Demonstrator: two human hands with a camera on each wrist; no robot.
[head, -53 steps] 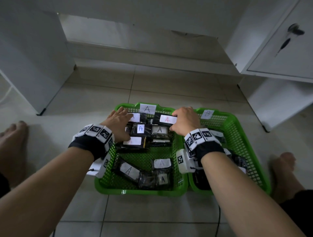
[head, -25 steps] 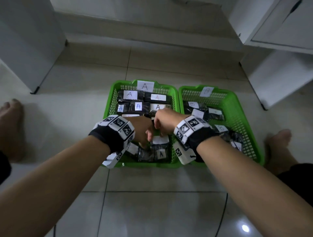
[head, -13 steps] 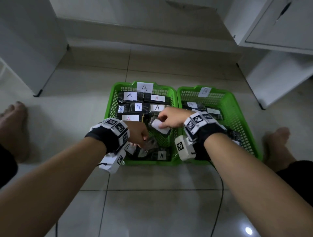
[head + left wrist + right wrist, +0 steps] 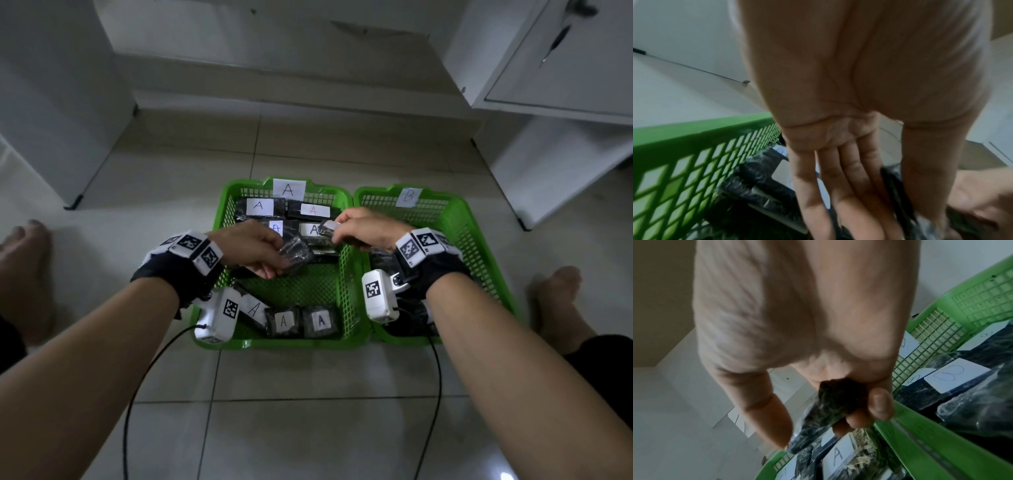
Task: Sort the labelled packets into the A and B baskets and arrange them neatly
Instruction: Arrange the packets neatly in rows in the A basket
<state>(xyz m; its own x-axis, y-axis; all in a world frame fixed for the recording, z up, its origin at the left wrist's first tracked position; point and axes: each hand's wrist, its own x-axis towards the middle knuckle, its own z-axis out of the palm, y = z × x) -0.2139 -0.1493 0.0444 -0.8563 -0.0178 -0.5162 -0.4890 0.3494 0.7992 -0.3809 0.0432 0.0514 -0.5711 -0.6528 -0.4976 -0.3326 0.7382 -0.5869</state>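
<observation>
Two green baskets are set side by side on the tiled floor [image 4: 308, 428], and no packet is seen lying outside them, so the sorting is judged done. In the A basket [image 4: 346, 284] two tidy rows are laid along the far edge; three A packets [image 4: 301, 320] lie loosely at the near edge, with bare mesh between. The B basket [image 4: 479, 240] is largely hidden. One packet [image 4: 295, 255] is pinched by the left hand [image 4: 253, 248]; another packet [image 4: 329, 229] is gripped by the right hand [image 4: 368, 229], both above the A basket. Arranging is left.
</observation>
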